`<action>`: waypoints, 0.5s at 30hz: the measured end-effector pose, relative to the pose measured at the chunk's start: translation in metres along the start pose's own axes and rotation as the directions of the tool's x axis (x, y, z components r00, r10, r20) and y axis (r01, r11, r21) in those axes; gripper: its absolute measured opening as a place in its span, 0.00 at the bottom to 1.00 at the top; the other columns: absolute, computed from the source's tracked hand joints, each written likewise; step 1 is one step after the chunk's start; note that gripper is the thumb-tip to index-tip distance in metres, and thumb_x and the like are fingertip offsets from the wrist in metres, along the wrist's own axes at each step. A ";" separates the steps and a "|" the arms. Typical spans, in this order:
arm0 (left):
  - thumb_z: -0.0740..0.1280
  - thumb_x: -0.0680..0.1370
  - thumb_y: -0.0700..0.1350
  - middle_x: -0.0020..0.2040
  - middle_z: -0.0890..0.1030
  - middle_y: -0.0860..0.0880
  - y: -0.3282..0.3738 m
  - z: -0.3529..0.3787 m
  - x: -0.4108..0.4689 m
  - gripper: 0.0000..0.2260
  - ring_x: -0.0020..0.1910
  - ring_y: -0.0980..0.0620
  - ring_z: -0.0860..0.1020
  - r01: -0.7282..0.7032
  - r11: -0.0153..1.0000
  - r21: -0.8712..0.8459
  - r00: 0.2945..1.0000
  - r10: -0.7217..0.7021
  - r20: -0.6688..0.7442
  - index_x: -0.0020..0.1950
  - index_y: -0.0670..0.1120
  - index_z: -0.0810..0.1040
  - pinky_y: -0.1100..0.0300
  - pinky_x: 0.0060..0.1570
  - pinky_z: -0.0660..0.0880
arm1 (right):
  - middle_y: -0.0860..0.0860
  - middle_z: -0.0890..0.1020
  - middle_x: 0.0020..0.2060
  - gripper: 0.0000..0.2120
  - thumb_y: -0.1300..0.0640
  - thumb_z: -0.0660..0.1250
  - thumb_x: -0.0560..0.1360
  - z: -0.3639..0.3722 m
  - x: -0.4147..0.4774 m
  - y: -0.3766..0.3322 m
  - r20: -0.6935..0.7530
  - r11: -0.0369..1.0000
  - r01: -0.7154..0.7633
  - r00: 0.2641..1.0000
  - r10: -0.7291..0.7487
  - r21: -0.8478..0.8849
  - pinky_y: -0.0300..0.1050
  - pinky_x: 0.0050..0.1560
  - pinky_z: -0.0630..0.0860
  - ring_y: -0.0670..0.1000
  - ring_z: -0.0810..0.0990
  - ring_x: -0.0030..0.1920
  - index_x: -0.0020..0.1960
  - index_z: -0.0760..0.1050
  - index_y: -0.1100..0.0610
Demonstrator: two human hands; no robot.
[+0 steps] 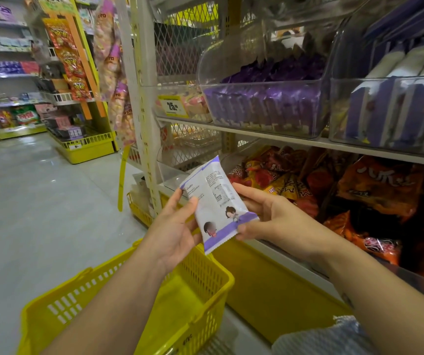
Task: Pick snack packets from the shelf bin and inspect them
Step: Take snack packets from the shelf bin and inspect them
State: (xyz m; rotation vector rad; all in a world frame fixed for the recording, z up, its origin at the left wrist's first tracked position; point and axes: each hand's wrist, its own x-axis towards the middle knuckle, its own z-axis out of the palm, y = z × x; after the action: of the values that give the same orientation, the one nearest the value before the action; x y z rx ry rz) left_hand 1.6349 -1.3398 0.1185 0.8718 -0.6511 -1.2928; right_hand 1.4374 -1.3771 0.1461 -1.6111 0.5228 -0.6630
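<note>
A white snack packet [217, 201] with purple ends and small printed text is held up in front of me, its back side showing. My left hand [177, 226] grips its left edge with the thumb on the front. My right hand [264, 213] pinches its right edge and lower purple end. On the shelf above right, a clear plastic bin [262, 108] holds several purple packets. A second clear bin [390, 111] further right holds white and purple packets like the one I hold.
A yellow shopping basket [134, 301] hangs below my left forearm with nothing visible inside. Orange and red snack bags [359, 193] fill the lower shelf. A yellow price tag [172, 106] sits on the shelf edge. The grey aisle floor [26, 201] stretches left toward other shelves.
</note>
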 end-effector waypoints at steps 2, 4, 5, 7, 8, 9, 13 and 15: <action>0.65 0.78 0.41 0.51 0.86 0.46 0.000 0.002 0.000 0.25 0.46 0.49 0.85 -0.010 1.000 0.025 1.000 0.011 -0.012 0.73 0.56 0.64 0.53 0.33 0.80 | 0.51 0.81 0.61 0.36 0.75 0.65 0.73 0.000 0.000 0.000 -0.023 1.000 -0.007 1.000 0.007 0.021 0.47 0.51 0.81 0.56 0.81 0.58 0.75 0.60 0.53; 0.65 0.78 0.42 0.51 0.86 0.47 0.001 0.003 -0.002 0.27 0.48 0.49 0.85 -0.035 0.996 0.078 0.999 0.035 -0.006 0.74 0.57 0.62 0.53 0.34 0.81 | 0.51 0.81 0.61 0.35 0.73 0.67 0.73 -0.001 -0.001 0.000 -0.030 0.999 -0.014 0.999 0.015 0.031 0.50 0.55 0.81 0.56 0.81 0.59 0.74 0.61 0.51; 0.66 0.77 0.43 0.53 0.85 0.47 0.001 0.004 -0.003 0.28 0.50 0.48 0.84 -0.055 0.992 0.112 0.999 0.054 0.006 0.74 0.58 0.62 0.52 0.36 0.81 | 0.51 0.81 0.61 0.34 0.70 0.68 0.73 -0.001 -0.001 -0.001 -0.027 0.999 -0.017 0.999 0.018 0.042 0.53 0.58 0.79 0.57 0.80 0.60 0.73 0.62 0.50; 0.66 0.76 0.43 0.56 0.84 0.49 0.003 0.004 -0.004 0.28 0.54 0.49 0.83 -0.094 0.981 0.172 0.995 0.089 0.039 0.73 0.61 0.62 0.50 0.40 0.81 | 0.50 0.82 0.60 0.29 0.60 0.69 0.72 0.000 -0.001 -0.001 -0.022 0.996 -0.016 1.000 0.018 0.083 0.56 0.60 0.77 0.57 0.81 0.60 0.70 0.65 0.48; 0.66 0.77 0.42 0.56 0.84 0.50 0.002 0.005 -0.004 0.27 0.55 0.50 0.83 -0.109 0.974 0.198 0.994 0.101 0.050 0.72 0.62 0.63 0.50 0.42 0.81 | 0.50 0.82 0.59 0.27 0.57 0.68 0.72 0.002 0.000 0.000 -0.031 0.994 -0.005 0.999 0.009 0.106 0.55 0.59 0.78 0.56 0.81 0.59 0.69 0.67 0.48; 0.65 0.78 0.41 0.57 0.84 0.50 0.001 0.006 -0.004 0.26 0.55 0.51 0.83 -0.124 0.965 0.232 0.992 0.115 0.054 0.72 0.62 0.63 0.50 0.42 0.82 | 0.50 0.83 0.58 0.25 0.57 0.68 0.73 0.004 0.001 0.001 -0.055 0.993 0.014 0.998 -0.008 0.113 0.52 0.57 0.80 0.55 0.82 0.58 0.68 0.69 0.49; 0.65 0.79 0.43 0.57 0.80 0.60 -0.006 0.013 -0.006 0.30 0.49 0.60 0.83 -0.193 0.876 0.442 0.980 0.194 0.044 0.77 0.59 0.58 0.55 0.43 0.81 | 0.48 0.84 0.56 0.21 0.63 0.67 0.76 0.014 0.004 0.007 -0.144 0.986 0.089 0.983 -0.109 -0.138 0.41 0.48 0.81 0.47 0.83 0.54 0.68 0.70 0.53; 0.67 0.79 0.45 0.50 0.81 0.66 -0.007 0.014 -0.006 0.28 0.46 0.63 0.83 -0.218 0.844 0.490 0.975 0.209 0.072 0.74 0.62 0.59 0.59 0.39 0.80 | 0.45 0.83 0.55 0.21 0.63 0.67 0.77 0.018 0.004 0.006 -0.133 0.967 0.117 0.980 -0.150 -0.227 0.36 0.45 0.79 0.43 0.83 0.52 0.66 0.70 0.48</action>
State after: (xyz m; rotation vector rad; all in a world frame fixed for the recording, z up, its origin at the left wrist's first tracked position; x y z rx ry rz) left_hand 1.6181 -1.3366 0.1205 1.1681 -1.0928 -0.9387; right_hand 1.4529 -1.3672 0.1390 -1.8241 0.6172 -0.8571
